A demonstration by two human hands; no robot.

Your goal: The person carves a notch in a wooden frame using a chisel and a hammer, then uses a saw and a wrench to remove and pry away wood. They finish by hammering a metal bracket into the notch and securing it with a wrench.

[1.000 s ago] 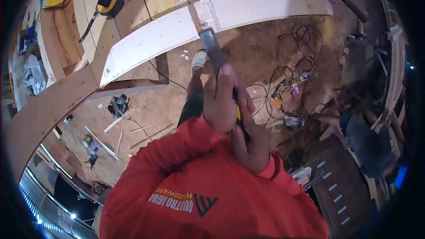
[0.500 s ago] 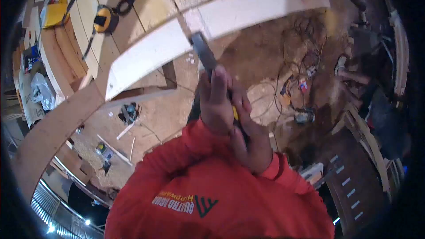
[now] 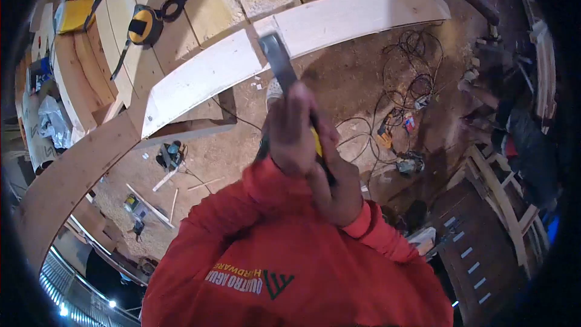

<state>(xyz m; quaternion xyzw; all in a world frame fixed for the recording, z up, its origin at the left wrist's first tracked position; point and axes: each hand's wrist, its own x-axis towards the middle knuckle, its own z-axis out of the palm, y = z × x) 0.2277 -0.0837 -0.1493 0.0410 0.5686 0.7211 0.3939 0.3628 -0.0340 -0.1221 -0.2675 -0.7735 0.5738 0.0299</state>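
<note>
A chisel point(image 3: 277, 57) with a wide steel blade points away from me, and its yellow and black handle lies between my hands. My left hand point(image 3: 293, 133) grips it where blade and handle meet, fingers along the steel. Behind it, my right hand point(image 3: 340, 186) is wrapped round the handle's rear end. The blade's tip overlaps a notch in the curved pale wooden board point(image 3: 206, 82), which runs along the edge of the planked surface.
A yellow and black tape measure point(image 3: 144, 26) and dark straps lie on the planks point(image 3: 200, 0). On the floor are tangled cables point(image 3: 417, 60), an orange power tool point(image 3: 385, 132) and wood scraps. A wooden frame point(image 3: 502, 206) stands at right. A person's leg point(image 3: 478, 88) shows beyond.
The chisel's tip has shifted slightly up and left over the notch. Both hands keep their hold. The whole view has tilted a little.
</note>
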